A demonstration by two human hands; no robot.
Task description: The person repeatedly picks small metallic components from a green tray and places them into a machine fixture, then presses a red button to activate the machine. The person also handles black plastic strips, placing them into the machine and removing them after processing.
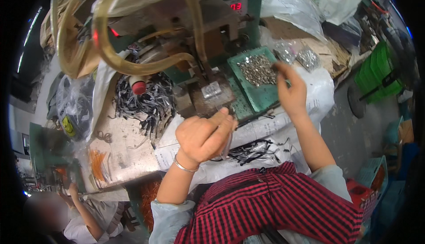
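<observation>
My left hand [201, 138] is closed in front of the press's metal block, thumb and fingers drawn together. Something thin and pale hangs below its fingers, too unclear to name. On the block, near its fingertips, lies a small shiny metal plate [211, 90]. My right hand [293, 91] is at the right edge of a green tray [262, 105], thumb and forefinger curved and apart. Its fingertips look dark and blurred, and nothing shows plainly between them. Small silvery metal pieces [256, 70] are heaped in the tray.
Yellowish hoses [104, 45] loop over the green press, near a red button [138, 88]. Dark strips [144, 104] pile up left of it; more strips [252, 151] lie before me. Bagged metal parts [307, 58] sit beyond the tray. Another person [90, 219] works at lower left.
</observation>
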